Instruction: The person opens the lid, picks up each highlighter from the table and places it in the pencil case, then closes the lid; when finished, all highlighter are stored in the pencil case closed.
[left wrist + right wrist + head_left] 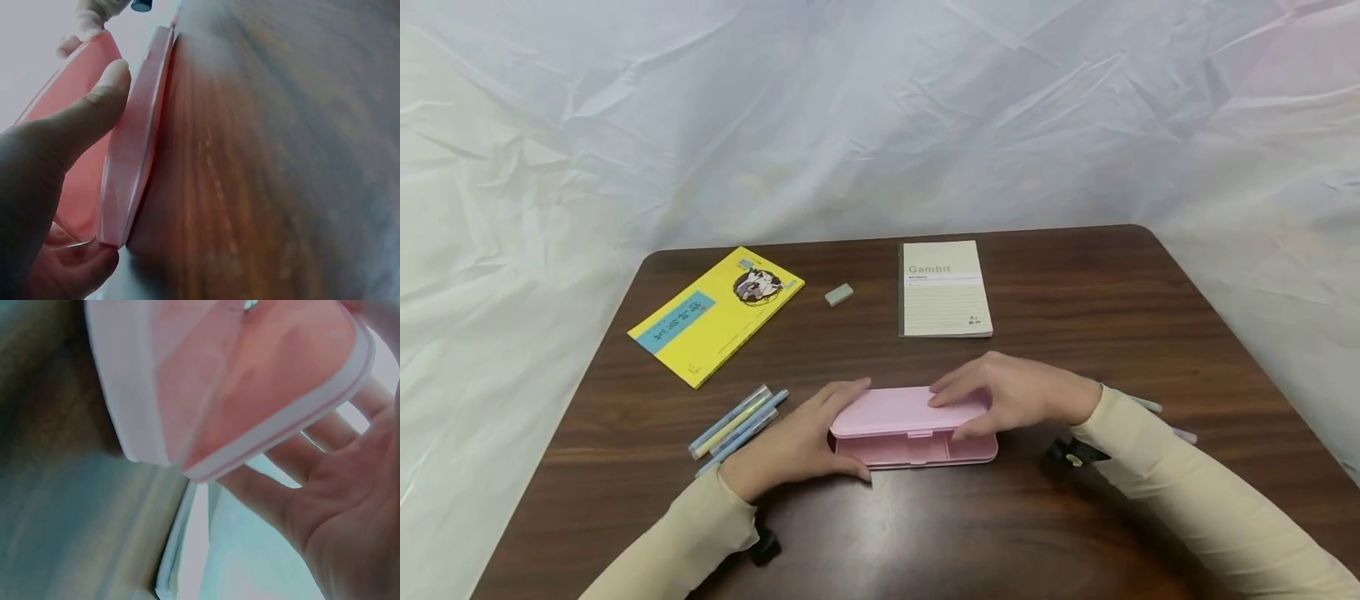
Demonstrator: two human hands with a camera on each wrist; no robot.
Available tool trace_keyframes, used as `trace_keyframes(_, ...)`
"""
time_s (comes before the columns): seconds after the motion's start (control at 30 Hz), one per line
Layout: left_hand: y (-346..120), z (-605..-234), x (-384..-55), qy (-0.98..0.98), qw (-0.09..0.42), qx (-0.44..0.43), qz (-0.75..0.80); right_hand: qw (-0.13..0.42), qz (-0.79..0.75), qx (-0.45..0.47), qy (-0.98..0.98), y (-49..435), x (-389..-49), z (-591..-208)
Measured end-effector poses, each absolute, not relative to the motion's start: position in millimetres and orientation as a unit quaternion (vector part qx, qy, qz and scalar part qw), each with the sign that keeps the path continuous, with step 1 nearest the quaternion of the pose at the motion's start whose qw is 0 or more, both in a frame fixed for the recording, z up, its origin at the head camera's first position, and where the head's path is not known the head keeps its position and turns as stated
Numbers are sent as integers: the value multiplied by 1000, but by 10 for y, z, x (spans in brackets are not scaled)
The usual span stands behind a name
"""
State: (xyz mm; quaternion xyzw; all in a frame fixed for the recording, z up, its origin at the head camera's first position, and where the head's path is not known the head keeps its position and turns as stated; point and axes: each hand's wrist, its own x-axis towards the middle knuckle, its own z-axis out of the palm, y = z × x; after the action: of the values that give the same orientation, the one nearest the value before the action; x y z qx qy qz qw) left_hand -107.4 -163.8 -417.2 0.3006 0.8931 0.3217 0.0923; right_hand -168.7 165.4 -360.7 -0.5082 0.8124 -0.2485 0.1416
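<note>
A pink pencil case [887, 412] lies near the middle of the table with its lid partly raised. My left hand [790, 437] holds its left end, thumb at the front and fingers round behind. In the left wrist view the thumb [94, 112] reaches across the gap between lid and base. At the right end my right hand [1015, 396] grips the lid, fingers over the top and thumb at the front edge. The right wrist view shows the case's pink inside [281, 369] and fingers spread behind the lid.
Several pens [741, 425] lie left of the case, partly behind the left hand. Two more pens [1183, 435] show beyond the right sleeve. Farther back are a yellow notebook [718, 321], a small eraser [838, 294] and a white notebook [946, 292].
</note>
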Motion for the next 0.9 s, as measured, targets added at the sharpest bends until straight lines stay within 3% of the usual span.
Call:
trace_keyframes(0.3,-1609,-4190,-1029,900,98,222,361,134,-307,-470,816,1726,-1855,-3451)
trace_keyframes(0.47,-1576,-4216,-1016,891,81,229,383,102,-305,-406,856,1725,-1999,-3413)
trace_keyframes(0.7,-1565,-4205,-1003,897,100,224,367,23,-226,-355,907,1577,-2278,-3573)
trace_keyframes(0.9,-1531,-4174,-953,914,118,198,333,22,-189,-367,911,1498,-2468,-3788)
